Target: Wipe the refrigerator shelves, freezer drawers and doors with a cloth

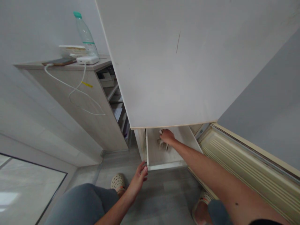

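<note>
A shallow drawer (154,159) with a pale wood-look bottom is pulled out below a large white panel (164,78). My right hand (167,136) reaches into it, with fingers closed on a small beige object with leg-like parts (161,143). Blur hides its exact kind, and some of it is behind my fingers. By the drawer's front left corner is my left hand (140,175), its fingers apart and slightly bent, with nothing in it. Whether its fingertips touch the corner, I cannot tell.
An open cream door with ribbed lining (246,165) stands to the right. At left, a wooden cabinet (70,97) bears a plastic bottle (86,34), a phone (58,61) and a white charger (87,59) with a hanging cable. My clog-shod feet (118,181) are on the grey floor.
</note>
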`<control>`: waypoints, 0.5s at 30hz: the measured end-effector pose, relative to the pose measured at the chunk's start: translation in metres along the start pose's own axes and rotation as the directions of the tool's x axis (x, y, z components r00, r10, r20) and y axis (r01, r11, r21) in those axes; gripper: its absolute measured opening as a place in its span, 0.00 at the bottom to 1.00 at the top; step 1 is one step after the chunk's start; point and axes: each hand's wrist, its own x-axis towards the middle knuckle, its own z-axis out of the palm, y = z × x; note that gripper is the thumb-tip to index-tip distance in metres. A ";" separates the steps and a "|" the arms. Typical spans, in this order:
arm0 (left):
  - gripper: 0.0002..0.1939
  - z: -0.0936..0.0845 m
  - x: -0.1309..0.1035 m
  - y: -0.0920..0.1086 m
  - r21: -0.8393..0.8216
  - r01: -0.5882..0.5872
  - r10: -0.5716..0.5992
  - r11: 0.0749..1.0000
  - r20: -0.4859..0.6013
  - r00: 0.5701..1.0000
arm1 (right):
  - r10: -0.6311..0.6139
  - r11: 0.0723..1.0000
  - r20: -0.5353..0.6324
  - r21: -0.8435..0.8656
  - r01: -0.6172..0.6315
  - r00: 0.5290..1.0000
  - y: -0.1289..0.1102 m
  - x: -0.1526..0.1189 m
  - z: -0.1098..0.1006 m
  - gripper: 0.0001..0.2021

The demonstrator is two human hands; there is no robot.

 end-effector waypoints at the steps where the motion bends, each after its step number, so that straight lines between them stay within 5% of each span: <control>1: 0.77 0.000 0.000 0.000 -0.001 -0.001 0.001 1.000 0.003 1.000 | -0.003 0.998 -0.083 -0.059 -0.002 0.997 0.001 0.013 -0.008 0.15; 3: 0.77 -0.001 0.001 -0.001 -0.004 -0.002 0.002 1.000 0.007 1.000 | -0.034 0.974 -0.118 -0.226 0.006 0.992 0.002 0.033 -0.017 0.20; 7: 0.74 -0.004 0.004 -0.002 -0.010 -0.013 0.013 1.000 0.006 1.000 | -0.147 0.884 0.111 -0.432 0.181 0.983 0.006 0.043 -0.014 0.25; 11: 0.73 -0.004 0.006 -0.004 -0.029 -0.012 0.011 1.000 -0.011 1.000 | -0.268 0.774 0.280 -0.507 0.379 0.922 0.012 0.014 -0.008 0.25; 15: 0.73 -0.002 0.008 -0.008 -0.057 -0.007 0.006 0.998 -0.027 1.000 | -0.119 0.775 0.603 -0.441 0.453 0.789 0.028 -0.033 -0.008 0.17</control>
